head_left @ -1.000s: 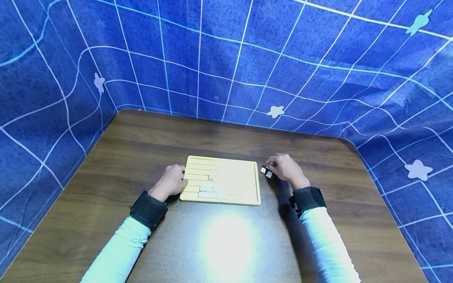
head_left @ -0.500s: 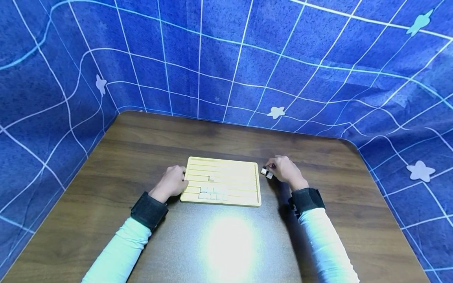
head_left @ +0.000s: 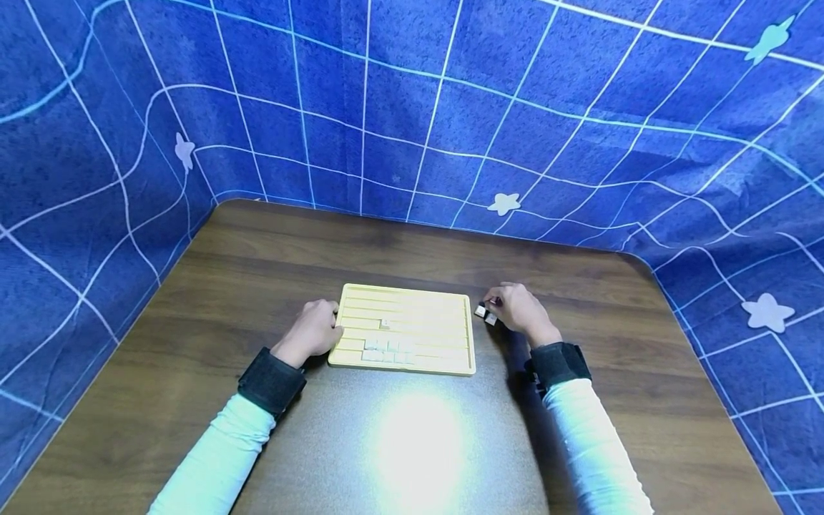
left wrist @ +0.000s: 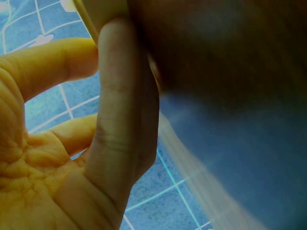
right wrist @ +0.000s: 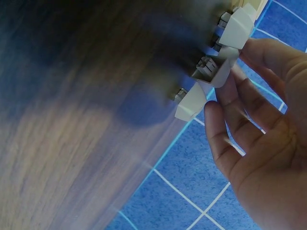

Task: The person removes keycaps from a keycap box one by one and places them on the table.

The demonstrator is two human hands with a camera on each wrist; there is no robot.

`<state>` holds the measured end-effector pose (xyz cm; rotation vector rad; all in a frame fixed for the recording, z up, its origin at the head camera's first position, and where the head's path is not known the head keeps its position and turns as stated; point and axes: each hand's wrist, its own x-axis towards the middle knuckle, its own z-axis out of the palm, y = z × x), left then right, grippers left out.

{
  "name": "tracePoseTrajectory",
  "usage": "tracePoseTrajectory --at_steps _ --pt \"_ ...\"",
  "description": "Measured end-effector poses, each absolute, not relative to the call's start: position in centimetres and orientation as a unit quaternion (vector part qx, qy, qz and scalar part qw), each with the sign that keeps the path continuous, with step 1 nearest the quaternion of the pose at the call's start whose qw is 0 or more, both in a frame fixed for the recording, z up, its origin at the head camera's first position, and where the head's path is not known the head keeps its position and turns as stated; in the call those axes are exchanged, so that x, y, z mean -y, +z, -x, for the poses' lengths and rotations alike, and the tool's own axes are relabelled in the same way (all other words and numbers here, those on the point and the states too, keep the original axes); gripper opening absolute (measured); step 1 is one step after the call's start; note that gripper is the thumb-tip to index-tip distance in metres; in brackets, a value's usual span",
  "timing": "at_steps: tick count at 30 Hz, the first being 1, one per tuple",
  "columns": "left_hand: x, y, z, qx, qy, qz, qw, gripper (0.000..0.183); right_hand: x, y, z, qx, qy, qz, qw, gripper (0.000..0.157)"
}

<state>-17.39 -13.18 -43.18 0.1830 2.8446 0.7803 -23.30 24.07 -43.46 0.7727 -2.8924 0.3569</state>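
Note:
A yellow ridged tray [head_left: 431,315] lies on the table, with several pale keycaps [head_left: 388,346] in its near rows and a single keycap [head_left: 385,324] farther up. My left hand [head_left: 309,329] grips the tray's left edge between thumb and fingers; in the left wrist view the tray's corner [left wrist: 103,12] meets the fingertips. Just beyond the right edge, my right hand [head_left: 518,309] pinches a white keycap [right wrist: 221,74], its hollow underside and grey stem showing in the right wrist view. Two more white keycaps, one [right wrist: 237,28] above and one [right wrist: 191,103] below it there, are beside the fingertips.
The brown wooden table [head_left: 290,243] spreads around the tray on all sides. A blue curtain [head_left: 399,107] with white lines and stars stands along its back and sides. Bright glare falls on the table in front of the tray.

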Motion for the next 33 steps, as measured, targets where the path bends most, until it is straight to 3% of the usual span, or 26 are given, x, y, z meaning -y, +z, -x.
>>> tracePoseTrajectory --at_steps 17,33 --pt "13.2 -43.0 17.4 -0.958 0.263 -0.067 0.093 0.031 -22.9 -42.8 23.2 0.95 0.152 -0.233 0.14 0.015" --pt "13.0 -42.9 17.4 -0.959 0.26 -0.064 0.095 0.019 -19.1 -41.2 23.3 0.944 0.174 -0.252 0.119 0.016"
